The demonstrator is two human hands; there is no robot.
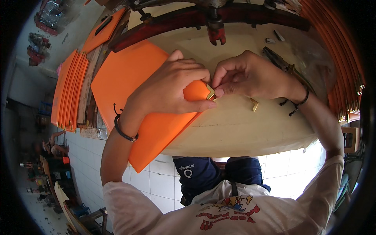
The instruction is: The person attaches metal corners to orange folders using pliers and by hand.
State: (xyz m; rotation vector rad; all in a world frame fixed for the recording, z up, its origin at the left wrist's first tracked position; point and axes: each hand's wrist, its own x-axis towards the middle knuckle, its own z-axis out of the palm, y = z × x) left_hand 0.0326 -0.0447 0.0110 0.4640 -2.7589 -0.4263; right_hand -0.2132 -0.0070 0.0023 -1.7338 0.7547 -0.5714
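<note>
Both hands pinch: left hand (172,88) grips thin, stiff-looking orange board's (129,90) corner; right hand (250,76) pinches small brass corner clip (210,93) there — prob. light, slippery.

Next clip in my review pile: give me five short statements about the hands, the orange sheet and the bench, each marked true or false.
1. Both hands meet at one corner of the orange sheet. True.
2. The left hand rests flat on the bench, away from the sheet. False: it grips the sheet's corner.
3. The right hand pinches a small gold metal corner piece at the sheet's corner. True.
4. A second gold corner piece lies loose on the pale bench top, right of the hands. True.
5. The stack of orange sheets at far left is blue. False: it is orange.
</note>
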